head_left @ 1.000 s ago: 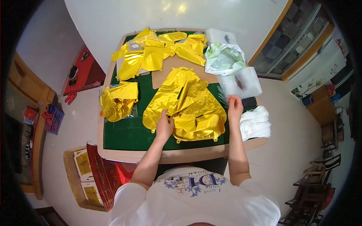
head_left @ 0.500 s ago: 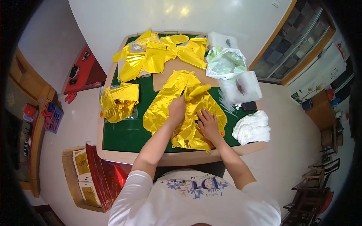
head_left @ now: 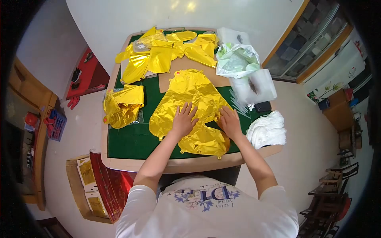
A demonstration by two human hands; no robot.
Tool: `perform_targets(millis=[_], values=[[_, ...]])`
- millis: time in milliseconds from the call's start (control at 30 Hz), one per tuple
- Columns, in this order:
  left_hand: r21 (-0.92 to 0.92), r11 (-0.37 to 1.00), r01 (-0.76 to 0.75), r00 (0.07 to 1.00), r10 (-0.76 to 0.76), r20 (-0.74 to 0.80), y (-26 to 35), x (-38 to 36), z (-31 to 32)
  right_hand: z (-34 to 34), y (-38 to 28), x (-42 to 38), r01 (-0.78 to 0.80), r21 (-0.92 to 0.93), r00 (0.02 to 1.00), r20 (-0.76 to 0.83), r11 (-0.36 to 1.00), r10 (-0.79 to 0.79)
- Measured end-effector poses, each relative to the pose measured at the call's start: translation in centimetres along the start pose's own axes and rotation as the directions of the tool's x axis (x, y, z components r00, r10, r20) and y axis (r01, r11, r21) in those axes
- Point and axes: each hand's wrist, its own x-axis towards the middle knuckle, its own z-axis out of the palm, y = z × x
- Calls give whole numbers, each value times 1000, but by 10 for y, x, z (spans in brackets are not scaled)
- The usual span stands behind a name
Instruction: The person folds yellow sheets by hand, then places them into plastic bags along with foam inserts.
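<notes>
A deflated gold foil balloon (head_left: pixel 194 95) is spread over the green table top (head_left: pixel 127 144) in front of me. Pressed flat on its middle is my left hand (head_left: pixel 184 120), fingers spread and holding nothing. My right hand (head_left: pixel 230 121) lies open on the balloon's right edge, close to a gap where the green surface shows. The foil is wrinkled, with small tabs along its rim and a red spot near its upper left corner.
Folded gold foil (head_left: pixel 125 105) lies to the left, and more gold foil pieces (head_left: pixel 158 55) cover the back. At the right are a plastic bag (head_left: pixel 238 61), clear packets (head_left: pixel 254 87), thin white sticks (head_left: pixel 239 104), a black object (head_left: pixel 262 107) and a white bundle (head_left: pixel 266 130).
The raised foil flap has been laid down and the balloon is flatter. My left hand has let go of the flap and opened; my right hand has moved up and right.
</notes>
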Motion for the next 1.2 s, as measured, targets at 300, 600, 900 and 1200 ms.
perform_targets(millis=[300, 600, 900, 1200], values=[[31, 990, -137, 989, 135, 57, -5, 22, 4, 2, 21, -14, 45, -28, 999, 28, 999, -44], [34, 990, -137, 989, 135, 56, -8, 44, 8, -1, 22, -14, 33, -20, 998, 58, 999, -32], [24, 991, -135, 986, 132, 100, -6, 44, -1, 3, 29, -15, 29, 12, 998, 59, 999, -30], [26, 988, -155, 978, 150, 142, -9, 54, -4, 8, 33, -16, 52, 31, 999, 7, 998, -53]])
